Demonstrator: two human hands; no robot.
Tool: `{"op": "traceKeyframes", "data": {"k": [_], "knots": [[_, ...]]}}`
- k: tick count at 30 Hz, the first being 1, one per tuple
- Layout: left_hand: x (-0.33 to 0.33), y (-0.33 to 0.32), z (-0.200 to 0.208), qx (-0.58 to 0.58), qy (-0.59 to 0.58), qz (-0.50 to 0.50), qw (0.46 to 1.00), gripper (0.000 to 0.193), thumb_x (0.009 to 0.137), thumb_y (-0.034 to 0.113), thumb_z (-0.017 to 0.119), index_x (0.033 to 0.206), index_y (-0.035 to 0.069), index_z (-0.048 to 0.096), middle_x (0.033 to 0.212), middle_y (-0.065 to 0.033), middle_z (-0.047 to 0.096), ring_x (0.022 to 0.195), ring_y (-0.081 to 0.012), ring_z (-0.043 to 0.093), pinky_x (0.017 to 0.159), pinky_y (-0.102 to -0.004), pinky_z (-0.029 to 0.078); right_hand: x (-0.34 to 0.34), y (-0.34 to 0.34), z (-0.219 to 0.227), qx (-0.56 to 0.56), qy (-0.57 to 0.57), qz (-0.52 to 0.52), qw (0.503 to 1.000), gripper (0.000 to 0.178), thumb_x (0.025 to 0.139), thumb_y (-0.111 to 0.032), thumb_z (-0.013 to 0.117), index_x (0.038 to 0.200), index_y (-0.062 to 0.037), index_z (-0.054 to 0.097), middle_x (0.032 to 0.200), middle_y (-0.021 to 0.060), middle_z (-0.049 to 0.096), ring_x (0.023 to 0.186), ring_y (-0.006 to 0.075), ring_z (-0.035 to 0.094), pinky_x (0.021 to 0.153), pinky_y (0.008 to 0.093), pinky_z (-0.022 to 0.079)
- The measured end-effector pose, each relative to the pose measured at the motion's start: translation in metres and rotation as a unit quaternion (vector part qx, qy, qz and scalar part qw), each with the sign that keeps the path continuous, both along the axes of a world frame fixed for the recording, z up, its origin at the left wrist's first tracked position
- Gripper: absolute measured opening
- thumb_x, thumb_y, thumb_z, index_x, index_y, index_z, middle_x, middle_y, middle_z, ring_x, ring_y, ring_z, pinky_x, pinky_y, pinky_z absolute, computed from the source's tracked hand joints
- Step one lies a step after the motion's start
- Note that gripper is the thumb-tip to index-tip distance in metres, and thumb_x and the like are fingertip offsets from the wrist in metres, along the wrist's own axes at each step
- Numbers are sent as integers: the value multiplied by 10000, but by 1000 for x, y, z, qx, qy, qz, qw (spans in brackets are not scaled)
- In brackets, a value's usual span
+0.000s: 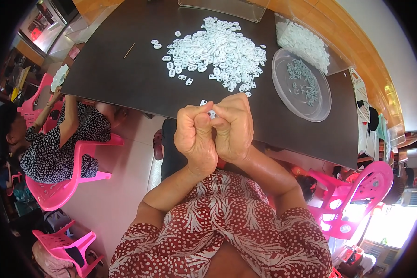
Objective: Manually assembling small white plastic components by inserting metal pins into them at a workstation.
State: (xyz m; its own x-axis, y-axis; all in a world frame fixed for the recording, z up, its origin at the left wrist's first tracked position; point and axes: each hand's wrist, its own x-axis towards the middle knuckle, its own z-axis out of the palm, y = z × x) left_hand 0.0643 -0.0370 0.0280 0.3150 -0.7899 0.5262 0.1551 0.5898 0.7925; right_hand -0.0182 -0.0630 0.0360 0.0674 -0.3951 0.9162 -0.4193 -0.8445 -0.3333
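My left hand (193, 135) and my right hand (234, 129) meet at the near edge of the dark table. Between their thumbs and fingertips they pinch a small white oval plastic piece (212, 114) with dark holes, partly covered by the fingers. Just beyond the left fingertips, another white piece (203, 102) shows on the table. Farther off lies a wide heap of similar white oval pieces (217, 48), each with small holes, and a few have strayed to its left.
A round clear plastic tray (279, 95) holds many small grey pieces. Behind it, a clear bin (339, 58) contains white parts. A thin stick (129, 50) lies left on the table (102, 69). Another person sits on a pink chair (74, 178) at left; a pink chair (352, 199) stands right.
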Motion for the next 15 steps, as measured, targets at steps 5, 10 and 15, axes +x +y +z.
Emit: {"op": "traceKeyframes", "data": {"k": [5,10,15], "knots": [[9,4,-3,112,60,-28,992,212,967,64,423,1094,-43,554,1054,-92,601,887,-107,543,801,-247,453,4,1,2,43,6,-6,999,330,684,-1,702,977,-24,552,891,112,580,762,292,539,667,383,452],[35,-9,1,143,-45,-56,987,354,949,88,456,1284,-27,457,1006,-89,617,788,-104,567,698,-228,470,-59,-22,43,-9,113,-108,988,104,750,48,625,846,8,621,809,129,613,674,264,555,605,339,447],[65,-31,-15,149,-141,26,978,168,866,41,592,1017,-20,633,826,-43,597,720,-80,539,642,-215,437,-169,-113,113,37,39,-279,959,180,885,-173,568,970,-31,640,853,124,667,807,234,644,713,325,482]]}}
